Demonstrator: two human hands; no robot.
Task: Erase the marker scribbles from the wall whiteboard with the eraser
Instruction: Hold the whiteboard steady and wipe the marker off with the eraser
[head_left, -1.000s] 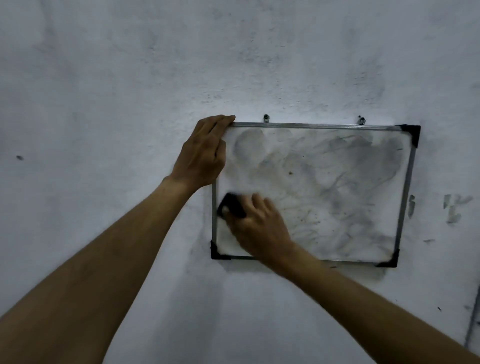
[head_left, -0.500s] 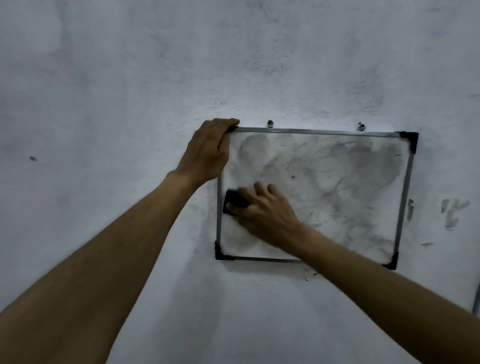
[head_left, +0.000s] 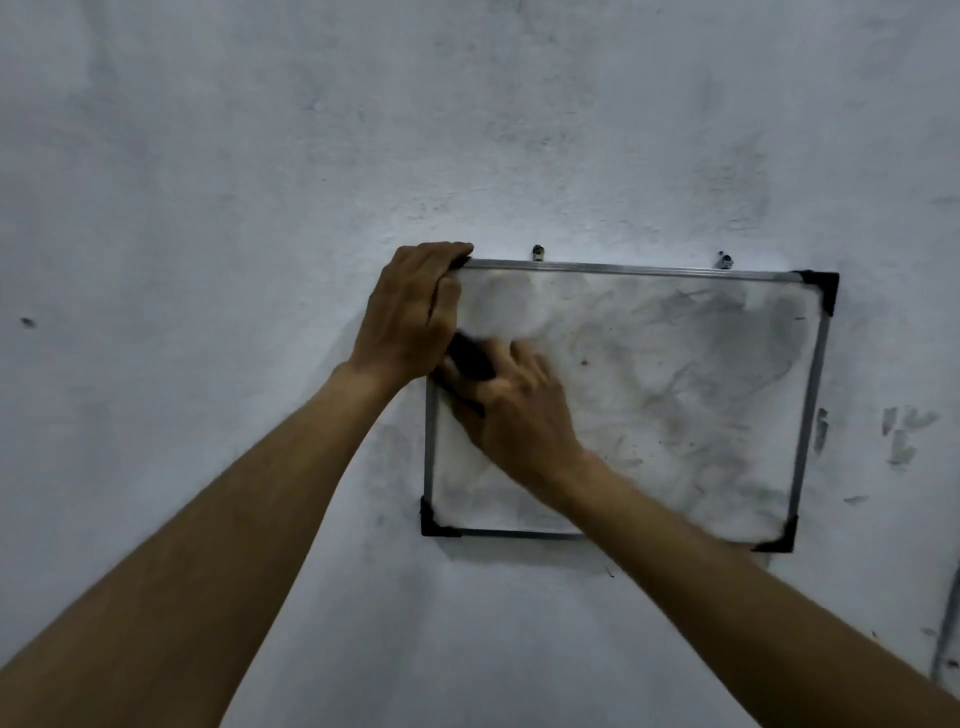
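Two bare forearms enter from the bottom corners, no sleeves in sight. Left hand (head_left: 410, 317): no rings, no watch, no band at the wrist; knuckles and tendons stand out behind the fingers. Right hand (head_left: 514, 410): likewise unadorned, wrist bare below the fingers, outline smeared by motion blur.

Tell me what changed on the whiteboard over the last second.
The right hand slid the eraser up the whiteboard along its left side, until it was just under the left hand. The left hand stayed gripping the top-left corner; grey smears remain on the right.
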